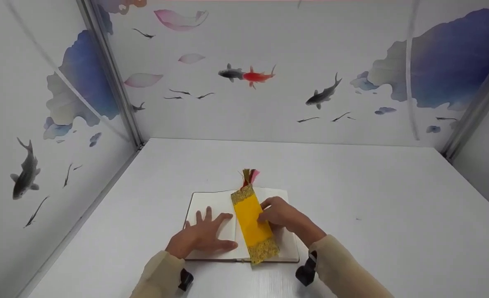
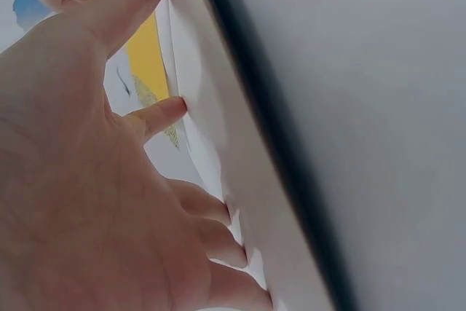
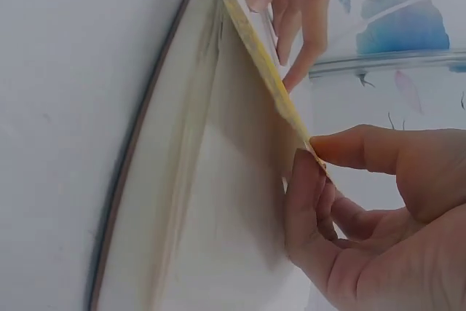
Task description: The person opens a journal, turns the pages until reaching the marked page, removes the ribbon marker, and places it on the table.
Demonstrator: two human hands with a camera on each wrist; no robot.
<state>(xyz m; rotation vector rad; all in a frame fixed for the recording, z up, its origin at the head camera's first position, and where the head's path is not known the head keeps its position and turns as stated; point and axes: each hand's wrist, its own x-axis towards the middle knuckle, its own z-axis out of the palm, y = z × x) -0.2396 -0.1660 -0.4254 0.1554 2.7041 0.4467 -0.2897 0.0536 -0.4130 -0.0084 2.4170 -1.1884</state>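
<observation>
The right-wrist view shows the right hand (image 3: 371, 216) pinching the tilted yellow bookmark (image 1: 249, 221) along one edge above the open notebook (image 1: 286, 242); the head view adds its tassel (image 1: 250, 177) beyond the top edge. The left hand (image 1: 205, 235) touches a page with spread fingers, its palm raised. White tabletop (image 1: 377, 186) stretches wide to either side.

The head view has soft, even light, with pale streaks of glare on the walls (image 1: 290, 49). The left wrist view is dimmer, and the near edge of the book (image 2: 258, 107) is blurred. In the right one, soft shadow lies on the page (image 3: 226, 194).
</observation>
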